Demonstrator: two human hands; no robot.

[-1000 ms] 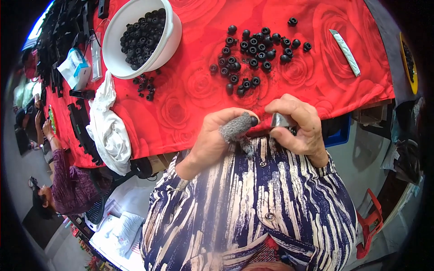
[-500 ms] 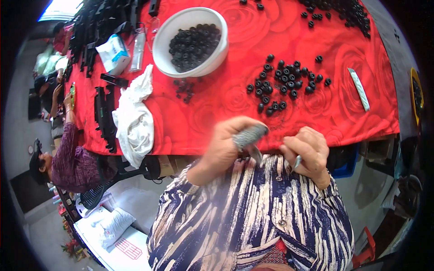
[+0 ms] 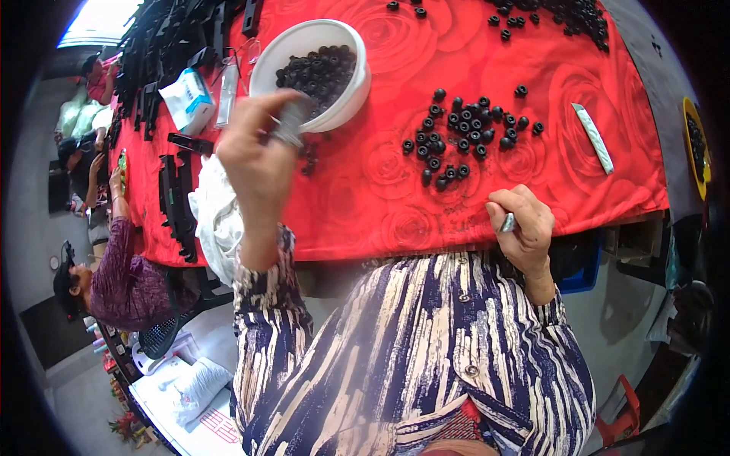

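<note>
My left hand [image 3: 262, 156], blurred by motion, reaches to the near left side of the white bowl [image 3: 363, 76], which holds many black round parts [image 3: 323, 72]. A grey wrapping [image 3: 290, 123] covers one or more of its fingers. Whether those fingers hold anything is hidden by the blur. At the table's near edge, my right hand [image 3: 525, 224] is closed around a slim pale stick-like tool [image 3: 508, 223], of which only a short end shows. Loose black ring-shaped parts with center holes [image 3: 475, 135] lie on the red cloth, beyond my right hand.
A pale wrapped stick [image 3: 593, 139] lies to the right on the red tablecloth [image 3: 365, 220]. Left are a white cloth [image 3: 217, 220], long black plastic pieces [image 3: 176, 201] and a tissue pack [image 3: 188, 100]. More black parts [image 3: 563, 14] are heaped far right. A person in purple [image 3: 129, 281] sits at left.
My left hand has swung from in front of my chest, near the right hand, up and left to the bowl. My right hand stays near the table edge, its grip on the tool kept.
</note>
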